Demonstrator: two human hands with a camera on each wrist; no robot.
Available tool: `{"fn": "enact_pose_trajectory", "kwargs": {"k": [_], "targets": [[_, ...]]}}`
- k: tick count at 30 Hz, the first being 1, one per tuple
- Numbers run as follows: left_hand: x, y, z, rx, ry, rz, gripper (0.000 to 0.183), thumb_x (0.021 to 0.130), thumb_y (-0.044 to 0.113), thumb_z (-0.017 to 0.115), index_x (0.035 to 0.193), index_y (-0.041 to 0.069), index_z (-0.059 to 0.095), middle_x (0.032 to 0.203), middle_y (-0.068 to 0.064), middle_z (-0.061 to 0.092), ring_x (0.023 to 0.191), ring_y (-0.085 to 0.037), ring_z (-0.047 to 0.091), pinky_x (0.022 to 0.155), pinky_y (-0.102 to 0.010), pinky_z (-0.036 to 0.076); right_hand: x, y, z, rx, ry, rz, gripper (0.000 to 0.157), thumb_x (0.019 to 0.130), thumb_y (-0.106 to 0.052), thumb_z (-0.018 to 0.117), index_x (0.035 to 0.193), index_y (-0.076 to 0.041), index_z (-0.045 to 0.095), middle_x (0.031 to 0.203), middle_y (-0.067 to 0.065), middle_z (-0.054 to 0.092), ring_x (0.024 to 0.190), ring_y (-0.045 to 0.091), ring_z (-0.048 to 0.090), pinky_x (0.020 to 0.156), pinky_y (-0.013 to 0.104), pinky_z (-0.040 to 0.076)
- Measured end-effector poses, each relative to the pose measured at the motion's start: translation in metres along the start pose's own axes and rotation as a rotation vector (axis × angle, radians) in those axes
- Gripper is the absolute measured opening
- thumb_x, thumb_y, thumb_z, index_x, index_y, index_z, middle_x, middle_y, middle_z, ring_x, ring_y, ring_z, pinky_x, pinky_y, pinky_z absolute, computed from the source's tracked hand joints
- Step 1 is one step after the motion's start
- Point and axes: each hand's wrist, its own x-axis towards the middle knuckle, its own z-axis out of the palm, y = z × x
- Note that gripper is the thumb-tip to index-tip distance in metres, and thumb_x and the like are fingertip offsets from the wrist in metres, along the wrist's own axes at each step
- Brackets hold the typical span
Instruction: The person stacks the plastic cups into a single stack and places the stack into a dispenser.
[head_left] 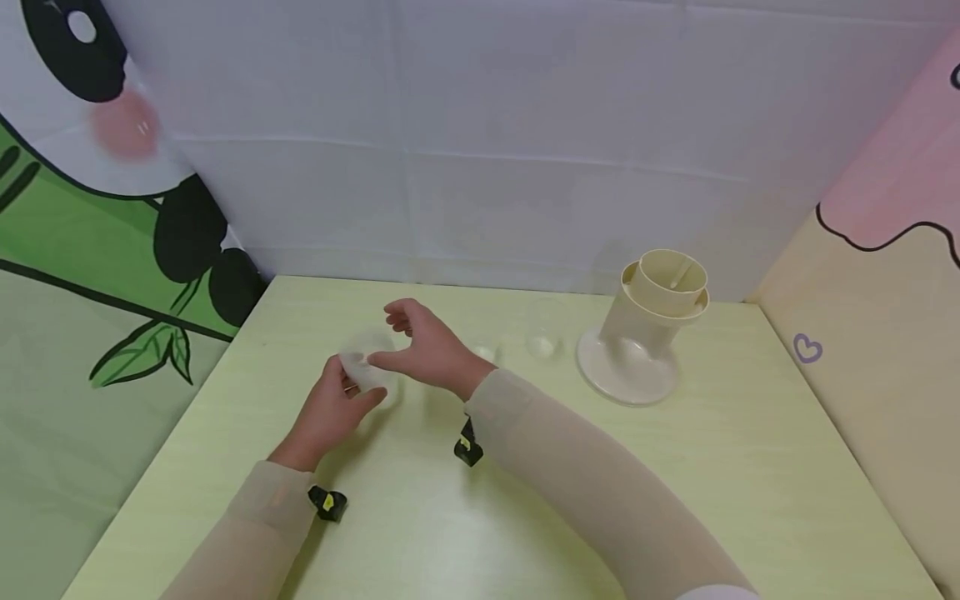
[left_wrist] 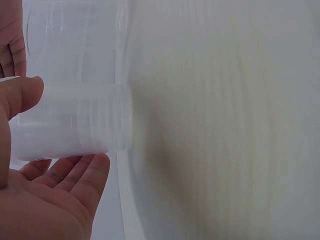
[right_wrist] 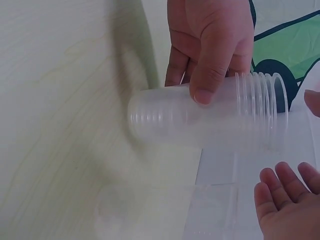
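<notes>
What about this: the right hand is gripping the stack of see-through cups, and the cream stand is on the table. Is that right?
Not quite: the left hand is gripping the stack of see-through cups. The right wrist view shows the right hand open beside them. The cream stand is on the table.

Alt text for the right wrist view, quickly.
The left hand grips a stack of nested clear plastic cups; the right hand, holding nothing, is near their rims. Another clear plastic cup shows faintly at the bottom.
</notes>
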Motion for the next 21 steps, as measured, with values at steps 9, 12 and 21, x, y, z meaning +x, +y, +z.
{"fn": "enact_pose_trajectory", "kwargs": {"k": [9, 12, 21], "targets": [[-0.002, 0.002, -0.004, 0.003, -0.001, -0.038, 0.077, 0.1, 0.023, 0.071, 0.153, -0.002, 0.02, 0.158, -0.028, 0.033, 0.144, -0.045, 0.039, 0.113, -0.056, 0.04, -0.017, -0.006, -0.013, 0.025, 0.005, -0.029, 0.074, 0.092, -0.035, 0.08, 0.153, -0.017, 0.041, 0.146, -0.004, 0.051, 0.134, 0.017, 0.048, 0.111, 0.034, 0.043], [-0.003, 0.002, -0.005, 0.005, -0.001, -0.042, 0.078, 0.1, 0.024, 0.071, 0.154, -0.001, 0.02, 0.159, -0.027, 0.033, 0.144, -0.045, 0.039, 0.113, -0.057, 0.04, -0.026, -0.012, -0.019, 0.028, 0.015, -0.053, 0.075, 0.091, -0.035, 0.081, 0.153, -0.018, 0.042, 0.144, -0.006, 0.052, 0.133, 0.015, 0.049, 0.11, 0.032, 0.043], [-0.007, 0.001, -0.008, 0.027, 0.0, -0.038, 0.078, 0.099, 0.026, 0.071, 0.152, -0.002, 0.022, 0.156, -0.029, 0.035, 0.142, -0.046, 0.041, 0.113, -0.057, 0.04, -0.05, -0.011, -0.036, 0.037, 0.094, -0.092, 0.073, 0.09, -0.033, 0.082, 0.151, -0.018, 0.044, 0.139, -0.008, 0.053, 0.13, 0.009, 0.05, 0.111, 0.027, 0.04]]}}
